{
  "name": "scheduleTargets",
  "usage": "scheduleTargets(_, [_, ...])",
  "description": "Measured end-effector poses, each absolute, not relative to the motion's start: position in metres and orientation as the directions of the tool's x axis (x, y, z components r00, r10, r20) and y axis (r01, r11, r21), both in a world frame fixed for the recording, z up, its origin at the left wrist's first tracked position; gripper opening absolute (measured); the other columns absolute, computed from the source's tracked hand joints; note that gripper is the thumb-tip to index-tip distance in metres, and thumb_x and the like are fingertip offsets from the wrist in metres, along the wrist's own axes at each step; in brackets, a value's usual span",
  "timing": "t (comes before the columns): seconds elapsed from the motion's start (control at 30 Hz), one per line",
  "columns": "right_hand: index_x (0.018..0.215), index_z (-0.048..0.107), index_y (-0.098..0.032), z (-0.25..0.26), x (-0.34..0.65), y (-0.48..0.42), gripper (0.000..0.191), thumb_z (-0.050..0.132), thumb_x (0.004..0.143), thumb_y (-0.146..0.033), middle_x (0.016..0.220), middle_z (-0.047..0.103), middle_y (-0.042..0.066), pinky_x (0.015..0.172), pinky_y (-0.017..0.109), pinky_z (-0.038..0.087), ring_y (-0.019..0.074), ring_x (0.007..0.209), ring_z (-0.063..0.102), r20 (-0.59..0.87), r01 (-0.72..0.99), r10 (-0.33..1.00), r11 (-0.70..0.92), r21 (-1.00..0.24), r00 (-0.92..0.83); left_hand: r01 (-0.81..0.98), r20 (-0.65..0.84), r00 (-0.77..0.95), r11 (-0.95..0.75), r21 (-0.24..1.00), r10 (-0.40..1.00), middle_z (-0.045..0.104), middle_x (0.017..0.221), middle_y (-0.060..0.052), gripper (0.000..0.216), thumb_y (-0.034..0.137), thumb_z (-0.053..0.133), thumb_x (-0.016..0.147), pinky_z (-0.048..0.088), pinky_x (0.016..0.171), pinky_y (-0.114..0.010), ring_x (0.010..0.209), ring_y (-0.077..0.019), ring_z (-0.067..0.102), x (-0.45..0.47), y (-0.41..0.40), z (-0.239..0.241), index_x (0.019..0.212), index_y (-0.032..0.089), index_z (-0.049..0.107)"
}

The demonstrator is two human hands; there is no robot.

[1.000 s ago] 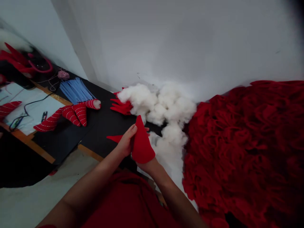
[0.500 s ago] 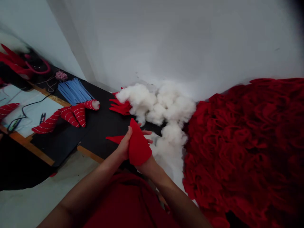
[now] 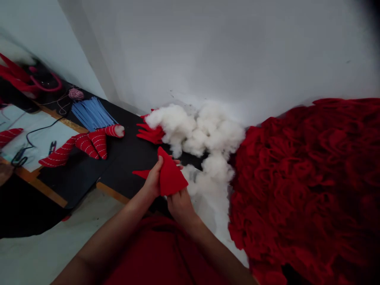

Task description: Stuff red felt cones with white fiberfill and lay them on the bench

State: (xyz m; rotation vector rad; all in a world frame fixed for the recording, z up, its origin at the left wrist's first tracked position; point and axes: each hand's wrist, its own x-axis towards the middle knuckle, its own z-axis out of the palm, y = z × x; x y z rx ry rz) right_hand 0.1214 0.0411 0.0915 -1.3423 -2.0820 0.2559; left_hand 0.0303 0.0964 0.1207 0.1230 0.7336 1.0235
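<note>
1. Pale wall (image 3: 208,59) stands behind a black table (image 3: 123,162); the lighting is dim. White stuffing (image 3: 192,132) is heaped near the wall, with a large pile of red cloth (image 3: 299,190) to its right.
2. Item in hand: one red cloth cone (image 3: 172,175), held up in front of the body, on the near side of the stuffing.
3. Principal relation: the cone's long axis slants from a narrow tip, pointing away from the body and slightly left, to a wide edge facing back toward the body. Both hands are in contact; the left is nearer the tip, the right is at the wide edge.
4. Left hand (image 3: 153,181): pinching the cone along its left side, thumb uppermost near the tip. Forearm reaches in diagonally from the lower left.
5. Right hand (image 3: 180,206): back of the hand uppermost, fingers directed up into the wide edge. Cloth covers the fingertips; whether they are inside the cone or merely beneath it, and whether spread or pressed together, cannot be told from this view.
6. Adjacent: a second pointed red piece (image 3: 139,173) projects just left of the left hand; striped red cones (image 3: 94,145) lie farther left.
</note>
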Motion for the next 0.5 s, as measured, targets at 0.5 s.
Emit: scheduleTargets(0.5, [0.137,0.022,-0.017,0.081,0.121,0.038,0.054,0.039,0.086,-0.022,0.133,0.043,0.013,0.099,0.044,0.040,0.0243,0.123,0.040,0.277,0.677,0.949,0.302,-0.671,-0.149,-0.770,-0.504,0.319,0.530,0.356,0.802,0.067,0.090,-0.005,0.043,0.047,0.049,0.079,0.048,0.077,-0.038,0.082,-0.0216,0.064,0.037,0.090,0.117,0.114,0.022,0.050])
